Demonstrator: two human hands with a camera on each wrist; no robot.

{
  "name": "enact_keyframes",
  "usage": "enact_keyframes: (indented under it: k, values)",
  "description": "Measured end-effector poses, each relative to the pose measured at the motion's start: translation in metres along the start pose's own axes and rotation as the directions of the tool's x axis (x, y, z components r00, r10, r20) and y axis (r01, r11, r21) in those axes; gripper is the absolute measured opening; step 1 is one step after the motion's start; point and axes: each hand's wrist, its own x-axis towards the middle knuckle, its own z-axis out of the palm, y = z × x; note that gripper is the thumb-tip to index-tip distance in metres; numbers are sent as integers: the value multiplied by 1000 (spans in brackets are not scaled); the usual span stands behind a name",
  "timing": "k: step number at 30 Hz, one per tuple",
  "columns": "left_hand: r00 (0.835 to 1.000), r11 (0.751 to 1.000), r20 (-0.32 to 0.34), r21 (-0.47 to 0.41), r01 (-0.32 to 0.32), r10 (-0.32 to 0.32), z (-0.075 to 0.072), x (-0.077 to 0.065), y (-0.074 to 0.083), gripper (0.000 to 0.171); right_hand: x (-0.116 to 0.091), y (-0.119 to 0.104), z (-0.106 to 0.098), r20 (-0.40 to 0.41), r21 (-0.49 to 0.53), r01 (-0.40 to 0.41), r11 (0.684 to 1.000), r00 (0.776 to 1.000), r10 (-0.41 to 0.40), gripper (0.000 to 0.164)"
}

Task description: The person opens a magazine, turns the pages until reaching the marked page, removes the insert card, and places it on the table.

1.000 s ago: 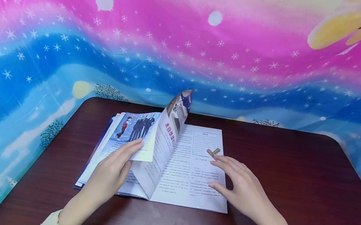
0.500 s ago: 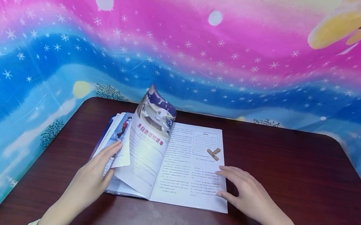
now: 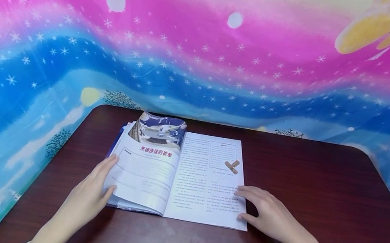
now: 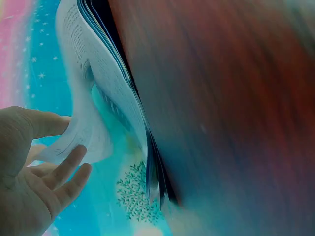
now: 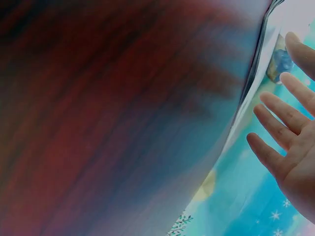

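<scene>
An open magazine (image 3: 186, 171) lies flat on a dark red-brown table (image 3: 322, 194). Its left page shows a picture and a red headline, its right page is text. My left hand (image 3: 105, 175) lies along the left page's outer edge with fingers straight. In the left wrist view the page's edge (image 4: 83, 132) curls between the thumb and fingers of that hand (image 4: 54, 157). My right hand (image 3: 248, 205) rests flat on the lower right corner of the right page, fingers spread (image 5: 275, 118). A small brown wooden piece (image 3: 231, 166) lies on the right page, above that hand.
A pink and blue starry cloth (image 3: 206, 54) hangs behind the table and drapes down its left side. Bare tabletop stretches to the right of the magazine and in front of it. The table's front corners are rounded.
The page that stood upright has swung over to the left and now lies flat. My left hand slid back and outward to the page's edge. My right hand drew back toward the lower right corner.
</scene>
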Motion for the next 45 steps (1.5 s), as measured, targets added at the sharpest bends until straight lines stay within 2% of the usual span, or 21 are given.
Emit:
enact_keyframes:
  k: [10,15,21,27,36,45]
  values:
    - [989,999,148,44,17,-23,-2,1,-14,67,-3,3,1,45,0,-14,1000,999,14,58]
    - [972,998,230,48,40,-51,-3,1,-21,65,-4,4,3,74,10,-39,999,997,38,62]
    - [960,1000,280,25,0,-6,-4,2,-32,60,-4,3,3,86,14,-56,998,995,55,62]
    - [931,999,363,17,31,-35,-6,6,-42,56,-3,1,4,81,6,-50,999,995,49,59]
    - [895,993,430,53,103,-116,-6,11,-44,57,-1,0,4,69,-5,-46,999,997,47,50]
    - [892,988,427,98,119,-149,-6,10,-45,57,3,-1,0,29,3,-18,1000,999,18,40]
